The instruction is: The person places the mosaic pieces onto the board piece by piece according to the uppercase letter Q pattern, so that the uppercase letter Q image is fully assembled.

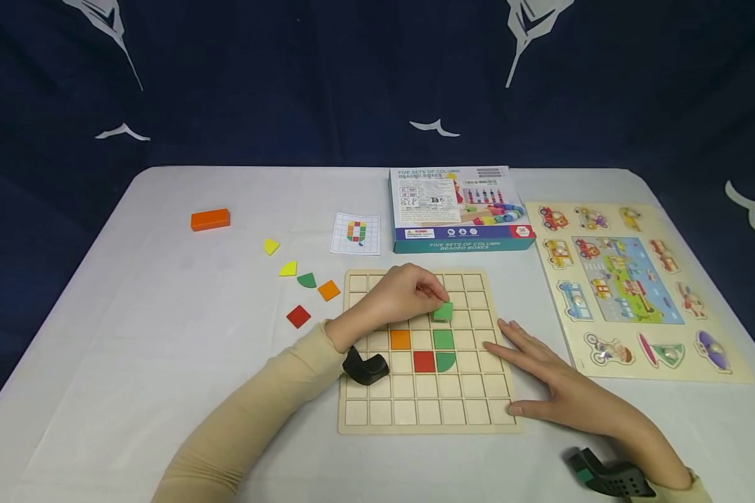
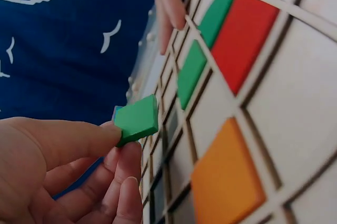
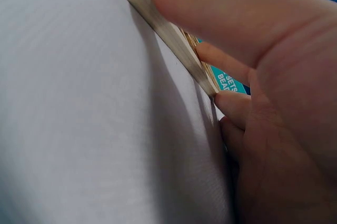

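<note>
Green square tile [image 1: 442,311] pinched in fingers of left hand [image 1: 405,293], over wooden grid board [image 1: 428,412], twelve o'clock from seated green piece [image 1: 443,339]. Right hand [image 1: 563,395], fingers apart, at board's three o'clock edge. Placing step, apparently; next likely calls for lowering tile flat.

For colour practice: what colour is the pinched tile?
The pinched tile is green, clearest in the left wrist view.

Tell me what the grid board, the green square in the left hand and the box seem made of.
Grid board: likely wood, matte; its pale edge shows faint grain-like streaks. Green square: smooth and evenly coloured, so painted wood or plastic; the look leaves it open. Box: probably smooth cardboard, with crisp straight edges and printed pictures and text.
</note>
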{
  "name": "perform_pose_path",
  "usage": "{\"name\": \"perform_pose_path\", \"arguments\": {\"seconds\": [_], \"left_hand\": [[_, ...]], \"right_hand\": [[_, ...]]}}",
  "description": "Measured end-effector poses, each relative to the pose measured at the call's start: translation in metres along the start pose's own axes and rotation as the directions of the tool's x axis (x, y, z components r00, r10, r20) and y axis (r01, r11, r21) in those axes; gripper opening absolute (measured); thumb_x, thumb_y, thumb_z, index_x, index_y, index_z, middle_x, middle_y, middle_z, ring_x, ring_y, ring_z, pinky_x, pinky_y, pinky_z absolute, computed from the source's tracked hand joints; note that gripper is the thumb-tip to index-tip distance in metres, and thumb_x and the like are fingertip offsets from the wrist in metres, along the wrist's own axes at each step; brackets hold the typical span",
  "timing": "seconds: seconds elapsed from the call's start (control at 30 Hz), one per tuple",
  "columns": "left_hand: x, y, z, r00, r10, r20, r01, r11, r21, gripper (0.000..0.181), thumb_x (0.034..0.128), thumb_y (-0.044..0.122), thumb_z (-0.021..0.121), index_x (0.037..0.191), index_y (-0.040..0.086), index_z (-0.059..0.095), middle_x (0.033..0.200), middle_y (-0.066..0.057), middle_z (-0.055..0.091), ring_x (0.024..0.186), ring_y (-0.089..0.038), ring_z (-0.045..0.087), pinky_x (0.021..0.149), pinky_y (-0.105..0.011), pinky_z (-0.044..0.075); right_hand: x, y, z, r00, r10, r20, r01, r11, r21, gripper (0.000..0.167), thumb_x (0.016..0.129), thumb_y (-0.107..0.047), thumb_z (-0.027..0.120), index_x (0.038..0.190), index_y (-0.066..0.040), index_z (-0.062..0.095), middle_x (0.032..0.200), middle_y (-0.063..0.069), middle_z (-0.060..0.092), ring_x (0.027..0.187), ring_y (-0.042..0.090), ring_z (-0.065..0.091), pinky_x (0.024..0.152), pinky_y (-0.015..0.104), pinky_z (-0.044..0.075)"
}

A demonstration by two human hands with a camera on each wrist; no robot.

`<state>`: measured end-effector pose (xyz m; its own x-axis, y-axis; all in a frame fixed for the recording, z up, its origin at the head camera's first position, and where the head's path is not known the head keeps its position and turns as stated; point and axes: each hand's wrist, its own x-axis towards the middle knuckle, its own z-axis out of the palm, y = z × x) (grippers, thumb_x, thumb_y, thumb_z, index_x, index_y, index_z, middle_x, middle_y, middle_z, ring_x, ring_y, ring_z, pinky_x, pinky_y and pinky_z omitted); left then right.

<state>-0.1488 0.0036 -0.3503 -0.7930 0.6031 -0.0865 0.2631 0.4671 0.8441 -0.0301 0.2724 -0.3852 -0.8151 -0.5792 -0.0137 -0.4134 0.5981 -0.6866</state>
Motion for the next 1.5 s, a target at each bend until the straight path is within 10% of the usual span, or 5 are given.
{"name": "perform_pose_path", "arguments": {"seconds": [0.87,1.23,1.5], "left_hand": [[-0.009,-0.006,0.010,0.998,0.050,-0.039,-0.042,0.980,0.192,0.008,0.0798,0.006,0.073,0.086,0.010,0.071,0.073,0.007,0.059,0.070,-0.006,0.054,0.067,-0.018,0.042],[-0.042,-0.027,-0.047,0.983,0.072,-0.168,-0.074,0.997,-0.004,0.013,0.0827,0.005,0.070,0.096,0.001,0.070,0.082,-0.001,0.062,0.076,-0.015,0.056,0.072,-0.025,0.048],[-0.090,-0.068,-0.105,0.947,-0.173,-0.272,0.124,0.974,-0.188,0.027,0.0865,0.009,0.067,0.111,-0.001,0.064,0.103,-0.011,0.063,0.087,-0.023,0.058,0.075,-0.028,0.050]], "right_hand": [[0.001,0.000,0.000,1.000,0.008,0.005,-0.008,1.000,0.019,0.079,0.076,-0.035,0.075,0.144,-0.021,0.038,0.154,0.007,0.011,0.140,0.016,0.003,0.099,0.007,0.006],[-0.001,0.000,0.000,1.000,0.001,-0.004,-0.001,1.000,0.021,0.078,0.077,-0.033,0.075,0.144,-0.020,0.038,0.154,0.007,0.012,0.140,0.016,0.003,0.098,0.007,0.007],[-0.001,0.000,0.001,1.000,0.006,-0.011,-0.006,1.000,0.008,0.079,0.076,-0.039,0.075,0.144,-0.021,0.038,0.154,0.006,0.013,0.140,0.017,0.005,0.099,0.007,0.008]]}}
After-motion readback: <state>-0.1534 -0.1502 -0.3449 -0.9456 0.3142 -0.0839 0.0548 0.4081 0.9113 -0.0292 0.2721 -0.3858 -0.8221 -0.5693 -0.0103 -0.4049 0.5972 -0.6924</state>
